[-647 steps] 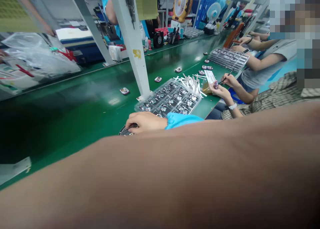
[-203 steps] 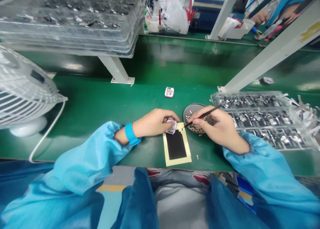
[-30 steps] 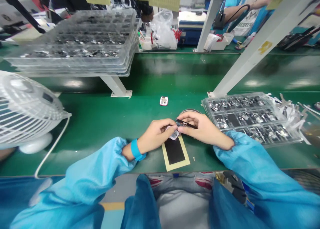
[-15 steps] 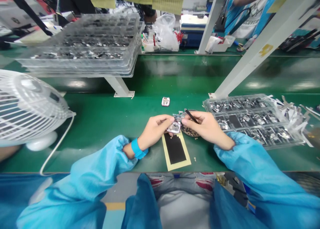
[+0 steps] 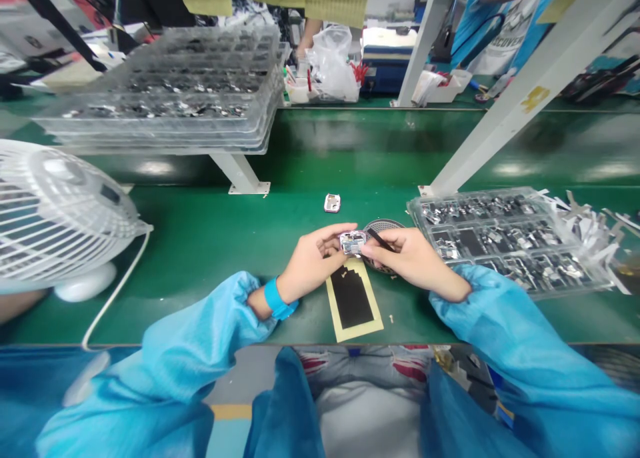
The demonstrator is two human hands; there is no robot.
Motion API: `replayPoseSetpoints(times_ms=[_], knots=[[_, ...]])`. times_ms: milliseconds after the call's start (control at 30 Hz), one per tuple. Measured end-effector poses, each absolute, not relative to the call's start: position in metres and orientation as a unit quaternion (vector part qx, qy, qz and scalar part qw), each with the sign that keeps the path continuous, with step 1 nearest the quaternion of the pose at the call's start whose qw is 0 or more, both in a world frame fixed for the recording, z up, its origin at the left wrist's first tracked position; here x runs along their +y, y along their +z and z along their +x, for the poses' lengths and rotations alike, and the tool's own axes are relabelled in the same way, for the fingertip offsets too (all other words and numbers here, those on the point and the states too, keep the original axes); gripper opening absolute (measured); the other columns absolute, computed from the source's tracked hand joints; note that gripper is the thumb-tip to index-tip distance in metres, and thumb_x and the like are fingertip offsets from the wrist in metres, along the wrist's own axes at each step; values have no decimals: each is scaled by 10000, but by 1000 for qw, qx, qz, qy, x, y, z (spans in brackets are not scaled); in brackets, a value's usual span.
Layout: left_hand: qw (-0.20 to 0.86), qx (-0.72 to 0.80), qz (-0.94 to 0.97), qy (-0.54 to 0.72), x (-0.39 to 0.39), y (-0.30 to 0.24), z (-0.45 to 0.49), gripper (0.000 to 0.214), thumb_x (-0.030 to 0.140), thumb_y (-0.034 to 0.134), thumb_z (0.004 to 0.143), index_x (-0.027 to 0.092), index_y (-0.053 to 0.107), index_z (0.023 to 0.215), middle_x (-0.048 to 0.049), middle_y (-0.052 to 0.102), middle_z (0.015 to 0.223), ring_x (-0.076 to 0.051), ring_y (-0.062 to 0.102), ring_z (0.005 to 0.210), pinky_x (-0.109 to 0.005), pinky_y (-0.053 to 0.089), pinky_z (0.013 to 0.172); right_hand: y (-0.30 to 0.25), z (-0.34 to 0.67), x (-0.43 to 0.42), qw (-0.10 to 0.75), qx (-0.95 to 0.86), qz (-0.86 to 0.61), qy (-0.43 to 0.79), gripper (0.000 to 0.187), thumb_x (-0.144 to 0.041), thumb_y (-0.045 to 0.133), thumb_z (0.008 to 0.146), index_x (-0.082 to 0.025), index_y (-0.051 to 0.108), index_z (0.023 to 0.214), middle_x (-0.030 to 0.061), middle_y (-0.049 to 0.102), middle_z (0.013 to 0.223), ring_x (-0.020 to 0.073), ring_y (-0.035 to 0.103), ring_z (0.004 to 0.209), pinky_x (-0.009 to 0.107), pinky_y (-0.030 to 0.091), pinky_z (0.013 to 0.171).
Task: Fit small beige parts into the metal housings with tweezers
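My left hand (image 5: 317, 255) grips a small square watch-like casing (image 5: 353, 242) by its left edge, with thumb and fingers closed on it. Silvery circuit parts show inside the casing. At its right edge are the fingertips of my right hand (image 5: 407, 255), which also holds a thin black stick-like tool (image 5: 381, 239). Behind that hand, partly covered, is a round dish (image 5: 384, 225) with a perforated-looking surface. Below the hands lies a yellow-backed sheet (image 5: 371, 325) with black stickers. A second, similar casing (image 5: 332, 203) rests on the green bench farther back.
A clear compartment tray (image 5: 500, 231) of small parts stands at right, beside white paper strips (image 5: 595, 238). At left are a white fan (image 5: 65, 211) and its cord. Stacked clear trays (image 5: 170, 121) sit on the shelf. A slanted white post (image 5: 505, 105) rises at right. Co-workers are beyond.
The circuit part that stood above the casing now lies in it. The casing has tilted and risen slightly, and my left fingers have shifted around its edge.
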State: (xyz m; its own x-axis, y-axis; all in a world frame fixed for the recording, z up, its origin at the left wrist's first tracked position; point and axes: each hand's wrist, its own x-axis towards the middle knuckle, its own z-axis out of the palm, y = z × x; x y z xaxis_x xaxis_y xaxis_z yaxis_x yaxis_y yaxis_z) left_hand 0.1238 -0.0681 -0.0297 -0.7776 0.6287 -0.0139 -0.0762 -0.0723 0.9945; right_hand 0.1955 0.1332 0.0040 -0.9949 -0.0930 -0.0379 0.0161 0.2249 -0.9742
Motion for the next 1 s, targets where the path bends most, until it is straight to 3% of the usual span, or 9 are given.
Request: replayPoseSetpoints(times_ms=[167,367,600,833,1000], knots=[[238,654,225,682,-69,-29,126,579,256,778,812,111,631,1353,-120,738,1047,-165,687,849,-252,558,737,0,195,136,70,778,9,-624,379,-515,741,866,-145,717,788,4,628,633,91,502,518,206,381,463],[234,670,223,668,-68,-27,127,600,264,809,785,136,648,1348,-57,699,872,-91,541,631,-214,464,583,-2,194,138,77,777,37,-624,390,-526,753,847,-143,719,782,9,637,628,86,509,503,197,389,447],[210,686,246,652,-68,-28,130,567,278,780,812,146,654,1349,-69,690,914,-86,506,625,-218,456,592,-1,193,136,65,773,52,-629,382,-519,771,816,-142,722,773,9,640,616,82,503,490,198,385,437],[73,736,324,590,-68,-29,134,426,224,695,879,195,693,1304,-88,673,1164,-78,527,688,-219,495,656,-4,194,136,58,773,55,-629,383,-506,759,834,-144,693,728,8,638,619,87,517,501,208,407,465],[160,696,238,658,-66,-30,137,491,271,762,834,156,681,1305,-121,698,1199,-139,651,812,-254,556,728,-10,195,130,-15,805,66,-589,333,-478,761,831,-155,687,803,24,673,709,124,588,590,234,466,518]])
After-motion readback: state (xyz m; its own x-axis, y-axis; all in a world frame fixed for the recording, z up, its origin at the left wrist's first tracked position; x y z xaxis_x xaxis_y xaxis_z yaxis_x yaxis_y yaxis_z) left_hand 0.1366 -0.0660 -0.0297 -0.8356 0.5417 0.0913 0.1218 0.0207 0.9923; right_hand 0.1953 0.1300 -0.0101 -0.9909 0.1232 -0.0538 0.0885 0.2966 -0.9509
